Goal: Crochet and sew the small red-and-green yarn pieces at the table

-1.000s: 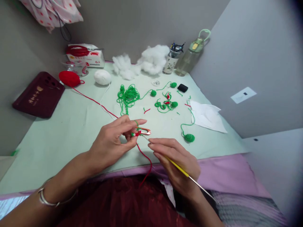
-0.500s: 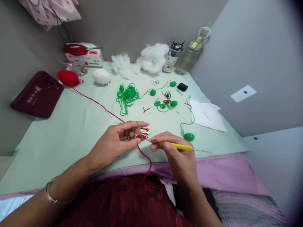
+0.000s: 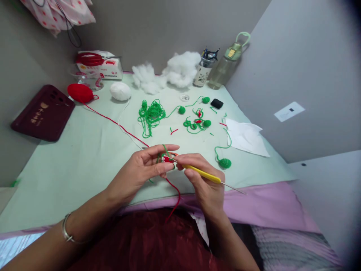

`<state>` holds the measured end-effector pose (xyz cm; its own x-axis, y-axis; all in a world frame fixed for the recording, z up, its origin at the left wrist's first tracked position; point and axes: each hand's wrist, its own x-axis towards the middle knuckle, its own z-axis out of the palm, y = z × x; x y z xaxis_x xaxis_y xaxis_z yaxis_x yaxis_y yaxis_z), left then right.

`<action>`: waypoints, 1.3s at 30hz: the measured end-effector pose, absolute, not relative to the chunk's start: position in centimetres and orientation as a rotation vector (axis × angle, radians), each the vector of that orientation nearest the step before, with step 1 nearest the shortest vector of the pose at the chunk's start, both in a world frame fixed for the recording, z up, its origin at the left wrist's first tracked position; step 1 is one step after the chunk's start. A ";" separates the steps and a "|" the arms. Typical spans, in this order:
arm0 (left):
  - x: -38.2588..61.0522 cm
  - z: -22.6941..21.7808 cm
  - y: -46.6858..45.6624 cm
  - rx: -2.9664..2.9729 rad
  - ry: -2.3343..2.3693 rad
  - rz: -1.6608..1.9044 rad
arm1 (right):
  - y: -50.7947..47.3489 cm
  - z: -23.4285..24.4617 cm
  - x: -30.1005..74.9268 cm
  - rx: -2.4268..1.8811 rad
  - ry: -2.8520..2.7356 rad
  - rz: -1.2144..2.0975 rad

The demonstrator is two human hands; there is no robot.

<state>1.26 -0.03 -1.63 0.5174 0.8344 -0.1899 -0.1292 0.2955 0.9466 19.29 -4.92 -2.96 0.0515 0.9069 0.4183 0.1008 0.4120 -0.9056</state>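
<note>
Between the fingertips of my left hand (image 3: 143, 163) is a small crochet piece (image 3: 167, 159) in red, white and green. Green yarn passes over the raised index finger. My right hand (image 3: 201, 177) is closed round the yellow handle of a crochet hook (image 3: 205, 175), whose tip meets the piece; the bare metal end points down to the right. A red yarn tail (image 3: 176, 192) hangs below the left fingers toward the lap. Partly hidden behind the fingers, an orange-handled tool (image 3: 174, 154) lies on the table.
Green yarn (image 3: 152, 114) lies tangled mid-table, near several small green crochet balls (image 3: 225, 163). Farther back are a red yarn ball (image 3: 80, 93), a white yarn ball (image 3: 120, 91), stuffing (image 3: 182, 70), a pen cup (image 3: 202, 73) and a bottle (image 3: 225, 67). Tissue paper (image 3: 246, 137) lies right.
My right hand has shifted left and closer to my left hand, and the hook now slants more steeply. The crochet piece has turned slightly in the left fingers.
</note>
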 end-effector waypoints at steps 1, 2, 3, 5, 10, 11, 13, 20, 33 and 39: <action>1.3 -1.7 0.0 1.079 0.798 0.753 | -4.9 -2.8 19.3 -0.976 -1.398 0.794; 1.3 -1.8 0.0 1.076 0.806 0.766 | -4.9 -2.7 19.2 -0.979 -1.408 0.785; 1.4 -1.9 -0.1 1.071 0.818 0.778 | -4.9 -2.7 19.1 -0.993 -1.424 0.765; 1.7 -1.9 -0.3 1.046 0.852 0.821 | -4.9 -2.8 18.7 -1.055 -1.482 0.651; 2.5 -1.7 -0.9 0.839 0.826 0.887 | -5.2 -4.2 17.3 -1.135 -1.607 -0.069; 2.5 -1.6 -1.0 0.778 0.790 0.856 | -5.2 -4.3 17.2 -1.109 -1.612 -0.122; 2.5 -1.4 -1.0 0.678 0.721 0.789 | -5.2 -4.1 17.4 -1.074 -1.617 -0.028; 2.8 -1.5 -1.3 0.801 0.802 0.893 | -4.7 -3.2 17.8 -1.108 -1.651 0.196; 1.8 -0.7 -0.3 0.757 0.738 0.900 | -4.2 -2.7 18.3 -0.858 -1.152 0.691; 2.4 -0.9 -0.9 0.911 0.796 0.911 | -4.0 -2.7 17.6 -0.915 -1.239 0.658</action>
